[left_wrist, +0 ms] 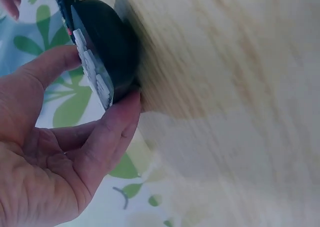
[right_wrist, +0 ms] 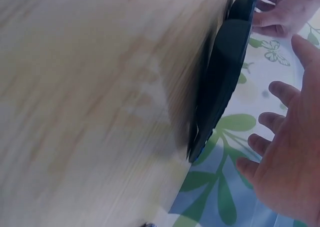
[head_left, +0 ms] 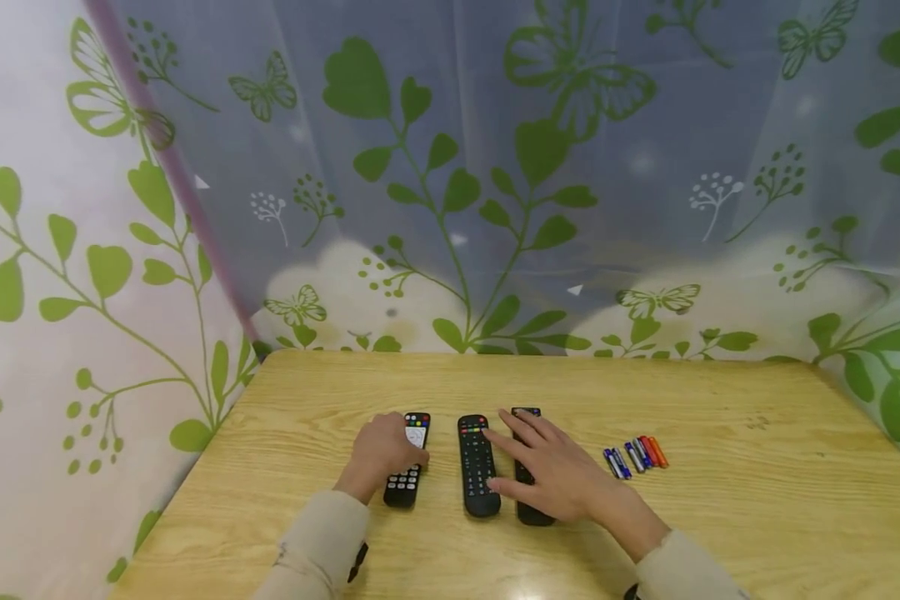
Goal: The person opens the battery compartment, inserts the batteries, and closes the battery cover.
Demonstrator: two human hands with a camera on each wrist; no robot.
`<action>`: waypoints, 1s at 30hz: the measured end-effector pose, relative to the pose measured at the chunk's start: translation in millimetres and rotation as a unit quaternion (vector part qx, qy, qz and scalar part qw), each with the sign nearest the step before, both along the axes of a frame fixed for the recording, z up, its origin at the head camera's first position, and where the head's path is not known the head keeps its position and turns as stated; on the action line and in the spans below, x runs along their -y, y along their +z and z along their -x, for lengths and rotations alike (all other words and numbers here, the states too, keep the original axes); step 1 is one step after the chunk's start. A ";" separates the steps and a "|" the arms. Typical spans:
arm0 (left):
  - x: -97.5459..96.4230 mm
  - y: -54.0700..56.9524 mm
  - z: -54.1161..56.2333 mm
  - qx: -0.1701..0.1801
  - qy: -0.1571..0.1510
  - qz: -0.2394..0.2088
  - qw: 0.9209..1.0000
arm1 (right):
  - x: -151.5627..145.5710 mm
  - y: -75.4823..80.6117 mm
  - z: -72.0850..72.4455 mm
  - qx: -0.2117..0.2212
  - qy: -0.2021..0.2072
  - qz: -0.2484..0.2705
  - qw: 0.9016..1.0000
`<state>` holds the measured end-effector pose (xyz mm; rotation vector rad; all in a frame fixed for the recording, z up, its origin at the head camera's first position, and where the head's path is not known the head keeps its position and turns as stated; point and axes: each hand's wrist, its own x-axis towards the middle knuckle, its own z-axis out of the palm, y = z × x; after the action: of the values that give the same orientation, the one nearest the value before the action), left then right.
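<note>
On the left, a black remote control with white keys (head_left: pixel 401 493) is gripped across its width by my left hand (head_left: pixel 385 448). In the left wrist view the thumb lies on one edge of that remote (left_wrist: pixel 107 42) and the curled fingers on the other. A second black remote control (head_left: pixel 480 467) lies in the middle. A third black remote control (head_left: pixel 534 515) lies right of it, partly hidden under my right hand (head_left: pixel 558 467). That hand is spread with fingers apart; in the right wrist view the fingers (right_wrist: pixel 260 144) stand off the nearest remote (right_wrist: pixel 220 82).
Several small batteries, a blue-and-silver group (head_left: pixel 617 463) and a red-orange one (head_left: pixel 654 452), lie right of the right hand. All rest on a wooden table (head_left: pixel 757 467). A patterned curtain (head_left: pixel 457 167) hangs along its back edge and sides.
</note>
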<state>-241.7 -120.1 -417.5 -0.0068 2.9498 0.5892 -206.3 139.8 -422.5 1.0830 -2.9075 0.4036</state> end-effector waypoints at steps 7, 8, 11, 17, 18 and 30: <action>16.3 -3.4 -3.6 0.006 0.015 -0.089 0.996 | -12.1 4.7 -1.5 0.010 -0.014 0.007 1.000; 17.7 -3.8 -3.8 0.005 0.023 -0.095 0.995 | -13.5 5.3 -1.7 0.011 -0.016 0.007 1.000; 20.8 -3.3 -4.7 -0.011 0.036 -0.106 0.994 | -17.7 6.8 -2.4 0.008 -0.022 0.006 1.000; 20.5 4.7 -7.0 -0.031 0.049 -0.204 0.977 | -26.5 10.4 -2.5 -0.001 -0.035 -0.002 0.999; 19.8 6.6 -7.5 -0.033 0.050 -0.223 0.973 | -28.4 11.0 -2.6 -0.001 -0.038 -0.002 0.999; -0.1 7.4 -7.7 -0.038 0.014 -0.465 0.884 | -51.1 13.5 -9.7 -0.018 -0.054 0.002 0.998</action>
<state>-234.0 -119.9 -410.1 0.0698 2.4095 1.9518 -196.7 190.9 -409.0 0.9170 -2.9159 0.3833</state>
